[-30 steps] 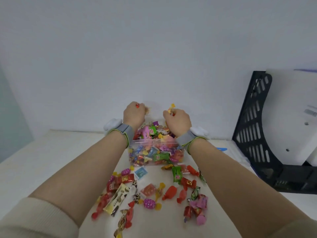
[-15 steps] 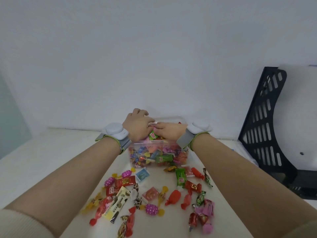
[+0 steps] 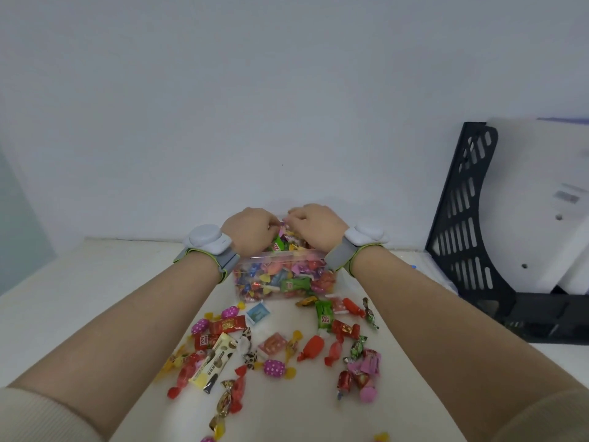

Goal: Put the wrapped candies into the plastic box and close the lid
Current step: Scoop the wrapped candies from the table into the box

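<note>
A clear plastic box (image 3: 255,261) stands at the far middle of the table, heaped above its rim with wrapped candies (image 3: 288,245). My left hand (image 3: 248,228) and my right hand (image 3: 318,228) sit side by side on top of that heap, backs toward me. Their fingertips dip in among the wrappers. The fingers bend down out of sight, so I cannot tell whether either pinches a candy. Several more wrapped candies (image 3: 274,346) lie scattered on the table between my forearms, in front of the box.
A black perforated rack (image 3: 462,250) stands at the right with a white board (image 3: 541,202) leaning in it. The cream table (image 3: 95,282) runs back to a white wall just behind the box.
Both hands, raised above the box with candies in their fingers a second ago, have come down onto the heap and moved close together.
</note>
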